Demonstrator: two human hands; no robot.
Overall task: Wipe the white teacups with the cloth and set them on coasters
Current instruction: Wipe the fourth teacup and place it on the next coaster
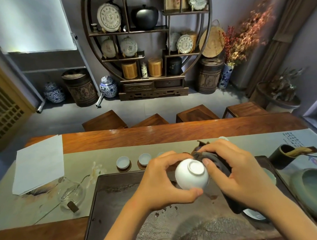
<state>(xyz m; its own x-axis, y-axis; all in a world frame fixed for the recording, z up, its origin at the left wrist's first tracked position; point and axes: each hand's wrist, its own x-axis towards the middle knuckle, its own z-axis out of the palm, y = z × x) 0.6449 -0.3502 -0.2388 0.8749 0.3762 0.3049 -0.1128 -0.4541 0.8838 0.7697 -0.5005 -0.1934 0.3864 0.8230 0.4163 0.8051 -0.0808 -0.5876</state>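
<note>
Tea-room table, dark tray [121, 203] below: a white teacup [192, 173] gets wiped, foot up.
Left hand [162, 181] grips the cup; right hand [241, 174] clamps the dark cloth [217, 159] against its far side, probably the rim. Turning it steadily would help; filled coasters [124, 169] wait beyond.

Long wooden table [172, 132], carrying: a grey-green runner [79, 157] lying along its length; a dark stone tea tray [121, 197] sitting on the runner; a white sheet [39, 163] resting at the left end, overhanging the runner; a green glazed bowl [313, 191] sitting right of the tray.
</note>
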